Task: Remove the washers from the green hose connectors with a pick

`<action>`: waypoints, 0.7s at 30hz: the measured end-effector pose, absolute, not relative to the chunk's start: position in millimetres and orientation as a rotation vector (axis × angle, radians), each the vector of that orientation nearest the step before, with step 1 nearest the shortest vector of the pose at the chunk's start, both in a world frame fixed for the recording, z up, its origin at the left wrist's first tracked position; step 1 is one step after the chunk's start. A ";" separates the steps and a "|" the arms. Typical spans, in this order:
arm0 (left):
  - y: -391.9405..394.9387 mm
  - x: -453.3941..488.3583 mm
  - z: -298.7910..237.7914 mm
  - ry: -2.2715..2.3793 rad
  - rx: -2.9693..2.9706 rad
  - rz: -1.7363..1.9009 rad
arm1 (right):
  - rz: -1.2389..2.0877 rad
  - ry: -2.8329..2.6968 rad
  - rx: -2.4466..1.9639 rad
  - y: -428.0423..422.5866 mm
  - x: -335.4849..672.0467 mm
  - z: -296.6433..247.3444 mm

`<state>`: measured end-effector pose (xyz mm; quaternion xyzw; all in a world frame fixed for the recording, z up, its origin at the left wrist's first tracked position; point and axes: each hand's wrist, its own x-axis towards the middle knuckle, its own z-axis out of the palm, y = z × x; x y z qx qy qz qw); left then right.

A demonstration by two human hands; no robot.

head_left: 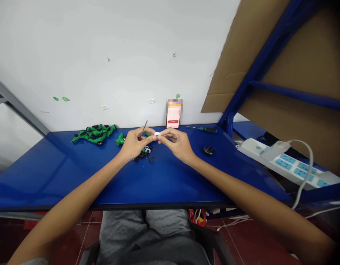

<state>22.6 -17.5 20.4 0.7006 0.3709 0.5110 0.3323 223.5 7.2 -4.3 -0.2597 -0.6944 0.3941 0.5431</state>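
- Grey trousers sit before the near edge of the table, and two bare forearms reach across that edge.
- Loose small parts, black and white, lie below the hands, between the near and far edges. I'd keep the work over bare blue surface nearby, so that a dropped piece doesn't vanish among them.
- Left hand and right hand meet above the far half of the table, thumb and forefinger of each closed on one small white piece. Light, opposed pressure on its rim should steady it without bending it.
- Tucked in the left fingers, a thin-shafted tool points up towards the wall. That's handy, but its tip is best kept clear of the right fingers.
- Black rounded device: well to the right, towards the right edge.
- One green fitting lies just beside the left hand; more are heaped near the far left corner.
- Along the far edge, a green-handled screwdriver lies near the right corner, and a phone leans upright, easy to glance at.
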 end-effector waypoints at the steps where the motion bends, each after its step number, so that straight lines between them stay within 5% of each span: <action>1: -17.0 21.7 20.9 0.968 1.840 1.322 | 0.925 -1.658 -0.611 6.4 223.3 -4.1; 21: -20.8 29.1 13.8 0.952 1.810 1.368 | 0.848 -1.746 -0.636 0.4 220.8 -3.9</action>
